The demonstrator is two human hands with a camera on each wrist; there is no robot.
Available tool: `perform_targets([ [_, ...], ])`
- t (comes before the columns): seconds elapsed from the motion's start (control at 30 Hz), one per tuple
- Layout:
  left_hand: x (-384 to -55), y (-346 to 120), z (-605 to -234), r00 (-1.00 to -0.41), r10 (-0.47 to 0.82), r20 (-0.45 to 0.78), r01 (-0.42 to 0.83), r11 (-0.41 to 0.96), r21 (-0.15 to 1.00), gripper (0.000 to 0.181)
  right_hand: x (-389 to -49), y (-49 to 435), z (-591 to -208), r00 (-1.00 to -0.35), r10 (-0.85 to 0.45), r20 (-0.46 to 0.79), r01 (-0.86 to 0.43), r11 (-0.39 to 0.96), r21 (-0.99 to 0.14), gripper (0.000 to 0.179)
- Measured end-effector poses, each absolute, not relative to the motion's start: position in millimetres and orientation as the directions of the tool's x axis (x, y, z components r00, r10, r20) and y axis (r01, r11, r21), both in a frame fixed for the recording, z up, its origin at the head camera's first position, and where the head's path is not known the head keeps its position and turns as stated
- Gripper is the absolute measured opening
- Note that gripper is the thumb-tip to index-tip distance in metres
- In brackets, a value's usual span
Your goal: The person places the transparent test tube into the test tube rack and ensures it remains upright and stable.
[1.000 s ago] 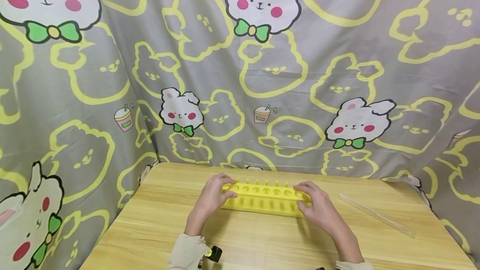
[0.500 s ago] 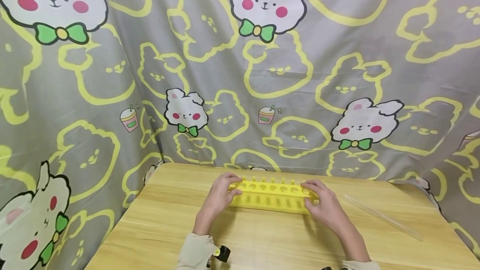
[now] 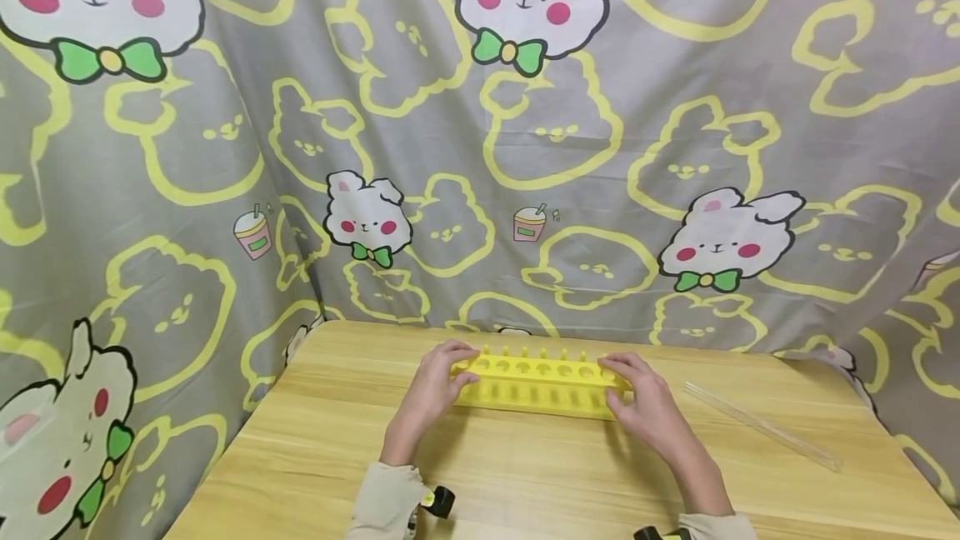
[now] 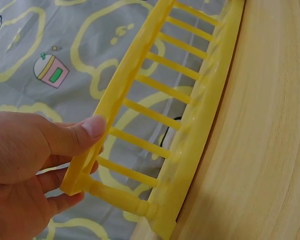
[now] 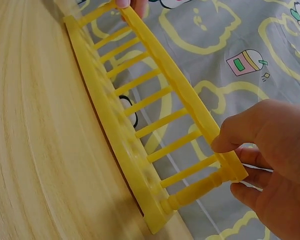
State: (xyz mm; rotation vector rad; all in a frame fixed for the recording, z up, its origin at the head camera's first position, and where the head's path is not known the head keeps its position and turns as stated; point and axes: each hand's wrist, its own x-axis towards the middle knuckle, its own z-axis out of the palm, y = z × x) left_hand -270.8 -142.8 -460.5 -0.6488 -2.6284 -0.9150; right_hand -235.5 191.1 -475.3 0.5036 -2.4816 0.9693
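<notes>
A yellow plastic test tube rack [image 3: 536,386] stands upright on the table, long side toward me. Its upper plate has a row of round holes, and short pegs rise along the back. My left hand [image 3: 431,386] grips the left end of the upper plate; in the left wrist view the thumb [image 4: 94,126] lies on the front edge and fingers curl behind. At the opposite end my right hand [image 3: 648,398] holds the same plate, its thumb [image 5: 227,137] along the edge in the right wrist view. Slim rods [image 5: 160,125] link upper plate and base.
A clear thin rod or tube [image 3: 761,426] lies slantwise on the wooden table [image 3: 300,448], right of the right hand. A grey curtain [image 3: 435,132] with rabbit prints hangs along the back and both sides of the table.
Both hands keep the same grip on the test tube rack, which has shifted very slightly right and back. The head view has tilted a little.
</notes>
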Motion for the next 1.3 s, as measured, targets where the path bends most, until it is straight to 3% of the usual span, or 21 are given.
perform_targets([
  [0.43,-271.5,-141.3,-464.2,-0.845,0.322,0.428,0.518,0.694,0.501,0.037,-228.7,208.2,-469.6,-0.849,-0.121,0.515,-0.46,0.65,-0.605,0.043],
  [1.3,-272.2,-143.1,-466.6,-0.853,0.308,0.421,0.507,0.679,0.531,0.037,-217.7,276.0,-475.2,-0.854,0.078,0.515,-0.289,0.751,-0.594,0.038],
])
